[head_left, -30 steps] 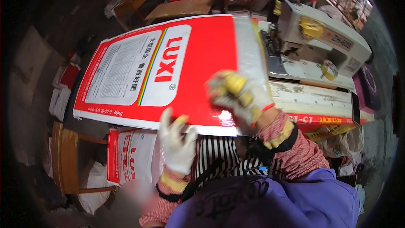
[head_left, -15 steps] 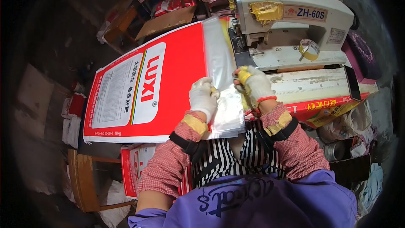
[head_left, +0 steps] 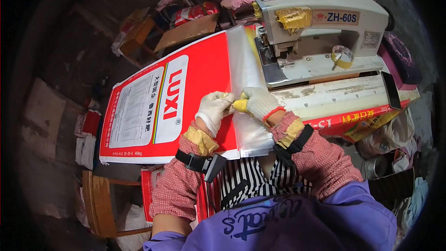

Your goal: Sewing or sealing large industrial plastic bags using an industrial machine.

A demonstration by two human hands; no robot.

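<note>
A flat red-and-white sack (head_left: 211, 65) lies in front of me, with a clear plastic liner (head_left: 242, 60) sticking out of its right-hand end. My left hand (head_left: 211, 111), in a white knit glove, is closed over the sack's edge where the liner begins. Just to its right, my right hand (head_left: 259, 103) is also gloved, with yellow covering on its fingertips. The fingertips of both hands meet, pinched together above the liner. Whatever is between them is too small to make out. Beyond my right hand stands a pale industrial sewing machine (head_left: 320, 30).
A tape roll (head_left: 343, 57) rests on the machine bed. To the right are a purple box (head_left: 398, 65) and a plastic bag (head_left: 388, 135). A wooden stool (head_left: 100, 204) stands low on the left. Cardboard (head_left: 188, 32) and red bundles lie behind the sack.
My right hand has moved left, away from the machine's front, to meet my left hand. My left hand has shifted slightly left and down. The whole view has shifted a little.
</note>
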